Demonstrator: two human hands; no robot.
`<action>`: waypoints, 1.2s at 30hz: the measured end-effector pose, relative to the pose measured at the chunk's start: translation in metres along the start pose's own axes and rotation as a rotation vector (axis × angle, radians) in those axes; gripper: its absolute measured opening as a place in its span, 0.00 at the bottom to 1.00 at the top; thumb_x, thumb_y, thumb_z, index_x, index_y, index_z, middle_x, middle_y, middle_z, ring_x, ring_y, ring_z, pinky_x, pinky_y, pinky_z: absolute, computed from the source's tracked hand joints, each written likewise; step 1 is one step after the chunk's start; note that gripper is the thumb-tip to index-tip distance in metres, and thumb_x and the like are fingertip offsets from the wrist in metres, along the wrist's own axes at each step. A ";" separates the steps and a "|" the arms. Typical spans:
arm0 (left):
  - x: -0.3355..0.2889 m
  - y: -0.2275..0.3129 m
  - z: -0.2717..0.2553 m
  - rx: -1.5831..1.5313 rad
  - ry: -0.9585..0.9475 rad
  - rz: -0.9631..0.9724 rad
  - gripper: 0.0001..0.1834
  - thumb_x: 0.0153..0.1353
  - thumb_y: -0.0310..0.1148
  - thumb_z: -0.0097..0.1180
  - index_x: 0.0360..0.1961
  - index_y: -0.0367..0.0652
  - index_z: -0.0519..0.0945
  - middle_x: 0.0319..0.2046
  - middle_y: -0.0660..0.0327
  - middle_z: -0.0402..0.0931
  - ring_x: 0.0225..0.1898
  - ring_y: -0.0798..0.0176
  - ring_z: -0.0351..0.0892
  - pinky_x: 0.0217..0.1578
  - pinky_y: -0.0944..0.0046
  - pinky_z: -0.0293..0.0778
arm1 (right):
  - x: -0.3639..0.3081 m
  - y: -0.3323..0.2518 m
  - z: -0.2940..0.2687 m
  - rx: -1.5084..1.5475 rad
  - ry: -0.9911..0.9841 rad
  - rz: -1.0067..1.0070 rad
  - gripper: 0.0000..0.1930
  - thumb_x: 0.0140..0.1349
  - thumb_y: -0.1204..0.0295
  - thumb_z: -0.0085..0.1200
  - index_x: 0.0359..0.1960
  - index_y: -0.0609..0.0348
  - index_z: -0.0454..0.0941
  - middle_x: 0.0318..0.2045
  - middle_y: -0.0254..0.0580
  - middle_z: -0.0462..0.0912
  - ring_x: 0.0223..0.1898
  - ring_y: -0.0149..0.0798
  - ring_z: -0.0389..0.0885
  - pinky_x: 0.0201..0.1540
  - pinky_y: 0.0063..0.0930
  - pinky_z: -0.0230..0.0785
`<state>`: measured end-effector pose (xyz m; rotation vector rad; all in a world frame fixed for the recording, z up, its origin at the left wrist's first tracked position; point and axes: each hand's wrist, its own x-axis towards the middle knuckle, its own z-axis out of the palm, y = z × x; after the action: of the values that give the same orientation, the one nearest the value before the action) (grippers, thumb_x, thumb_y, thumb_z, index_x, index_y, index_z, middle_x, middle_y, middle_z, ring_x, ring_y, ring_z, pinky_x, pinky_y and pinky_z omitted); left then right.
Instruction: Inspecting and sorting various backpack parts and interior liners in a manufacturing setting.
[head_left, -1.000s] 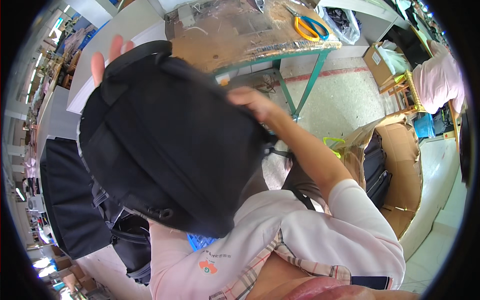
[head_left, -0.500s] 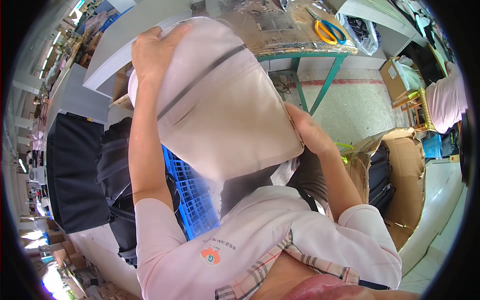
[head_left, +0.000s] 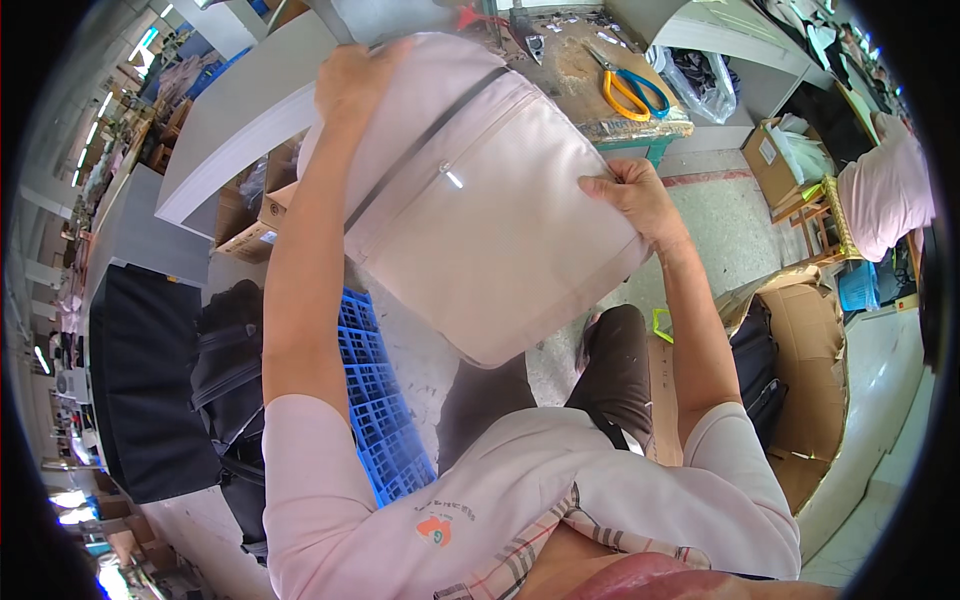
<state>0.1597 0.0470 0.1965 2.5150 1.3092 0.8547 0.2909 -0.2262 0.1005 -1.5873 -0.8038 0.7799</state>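
Note:
Between my two hands hangs a pale pinkish-beige backpack [head_left: 500, 220], its broad face turned up toward me. A dark stripe crosses it, and a zipper with a small pull runs alongside the stripe. My left hand [head_left: 352, 88] grips the rounded far-left edge, fingers partly hidden behind the fabric. On the right edge my right hand [head_left: 640, 203] is closed, thumb lying on top of the fabric and fingers bent at the edge. The lower corner of the backpack hangs above my knees.
Beyond the backpack, a worn workbench [head_left: 590, 130] carries yellow-and-blue-handled scissors [head_left: 630, 95]. A blue plastic pallet [head_left: 385, 410] lies by my left leg, beside black bags [head_left: 225, 370]. At right stands a cardboard box [head_left: 810, 370] holding black bags. Another person's sleeve [head_left: 885, 195] shows far right.
The backpack has shifted right and turned its face more fully toward me, showing the zipper pull. My right hand has moved up its edge, and my left hand has moved slightly right.

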 end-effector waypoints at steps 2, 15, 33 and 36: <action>0.003 0.008 0.007 0.001 0.001 0.017 0.32 0.39 0.61 0.52 0.30 0.40 0.78 0.34 0.53 0.75 0.38 0.52 0.74 0.37 0.57 0.69 | 0.003 0.000 -0.005 0.022 0.042 0.050 0.10 0.47 0.70 0.57 0.26 0.65 0.76 0.18 0.32 0.76 0.18 0.22 0.70 0.21 0.17 0.63; 0.012 0.023 0.024 -0.054 -0.075 -0.030 0.32 0.38 0.60 0.52 0.31 0.40 0.77 0.34 0.51 0.75 0.39 0.51 0.73 0.37 0.58 0.69 | 0.011 -0.002 -0.026 -0.030 0.071 0.087 0.12 0.46 0.69 0.59 0.29 0.64 0.76 0.20 0.32 0.76 0.19 0.21 0.71 0.23 0.15 0.65; 0.023 -0.011 0.026 -0.130 -0.012 -0.089 0.32 0.38 0.62 0.51 0.23 0.38 0.78 0.31 0.50 0.75 0.36 0.51 0.74 0.37 0.56 0.68 | 0.036 -0.034 -0.022 -0.261 0.061 0.064 0.14 0.42 0.69 0.60 0.29 0.66 0.77 0.21 0.40 0.78 0.21 0.29 0.75 0.28 0.19 0.67; 0.026 -0.012 0.029 -0.127 0.000 -0.080 0.33 0.38 0.63 0.51 0.24 0.38 0.78 0.31 0.50 0.75 0.36 0.50 0.74 0.38 0.57 0.68 | 0.037 -0.033 -0.022 -0.272 0.050 0.049 0.15 0.42 0.68 0.60 0.30 0.66 0.77 0.21 0.40 0.78 0.21 0.30 0.75 0.28 0.19 0.67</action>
<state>0.1789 0.0779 0.1786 2.3496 1.3020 0.8918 0.3267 -0.2029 0.1336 -1.8670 -0.8649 0.6848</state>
